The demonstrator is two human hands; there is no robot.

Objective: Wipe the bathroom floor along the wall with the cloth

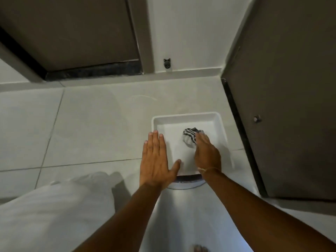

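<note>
A small striped black-and-white cloth (190,136) lies bunched in a white rectangular tray (183,116) on the pale tiled floor (94,124). My right hand (206,151) reaches into the tray with its fingers on the cloth's right side; whether they grip it is hidden. My left hand (156,159) hovers flat and open over the tray's left rim, fingers together, thumb spread. The white wall (185,33) with its skirting runs across just beyond the tray.
A brown door (291,88) stands to the right with a dark threshold strip (236,113). Another brown door (72,30) is at the back left. A small dark door stopper (167,64) sits on the wall. White clothing (54,215) covers my knee at lower left.
</note>
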